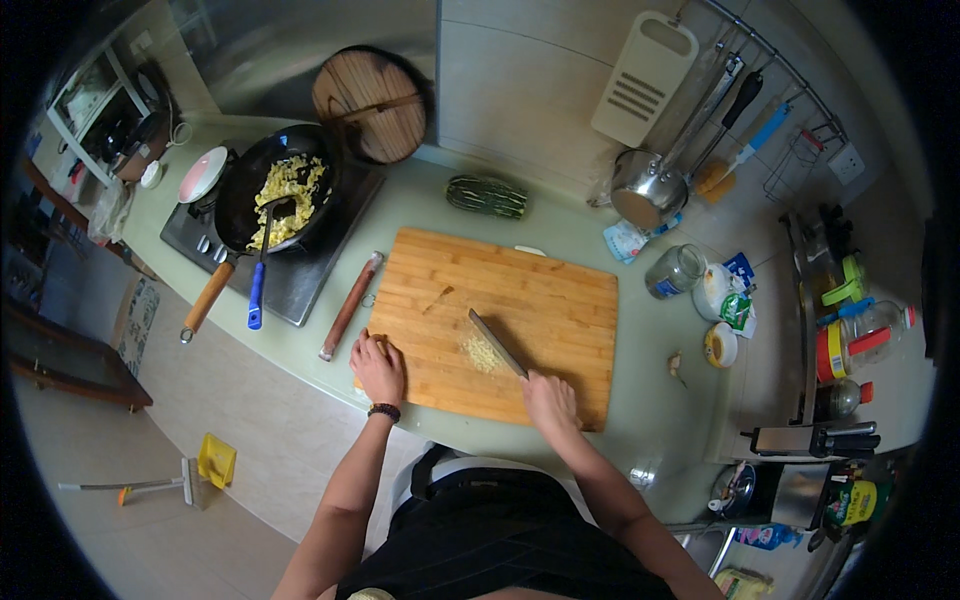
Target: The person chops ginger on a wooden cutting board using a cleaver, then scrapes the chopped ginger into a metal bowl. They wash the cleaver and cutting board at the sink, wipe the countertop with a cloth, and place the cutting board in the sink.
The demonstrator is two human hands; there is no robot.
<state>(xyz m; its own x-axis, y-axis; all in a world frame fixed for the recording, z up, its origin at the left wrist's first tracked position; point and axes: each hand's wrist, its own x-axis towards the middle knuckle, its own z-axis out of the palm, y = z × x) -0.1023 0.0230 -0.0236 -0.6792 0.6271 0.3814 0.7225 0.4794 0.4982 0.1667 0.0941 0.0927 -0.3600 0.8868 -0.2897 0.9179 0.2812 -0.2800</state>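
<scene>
My right hand (pixel 551 401) grips the handle of a kitchen knife (pixel 497 342), whose blade stands on edge over the wooden cutting board (pixel 555 300). Left of the blade lies a small heap of finely chopped pale bits, seemingly garlic (pixel 481 355). My left hand (pixel 378 369) rests on the board's left front edge, fingers bent, with a beaded bracelet on the wrist; whether it grips the edge cannot be told. Beyond the board lies a striped dark green squash (pixel 487 196). A reddish-brown packaged stick (pixel 351 306), perhaps sausage, lies left of the board.
At the left, a wok (pixel 240 169) with scrambled egg (pixel 289 187) and a blue-handled spatula (pixel 257 289) stands on the stove (pixel 330 240). A wooden lid (pixel 371 105) leans behind it. A glass jar (pixel 675 271), a bowl (pixel 721 345) and a knife block (pixel 784 441) stand at the right.
</scene>
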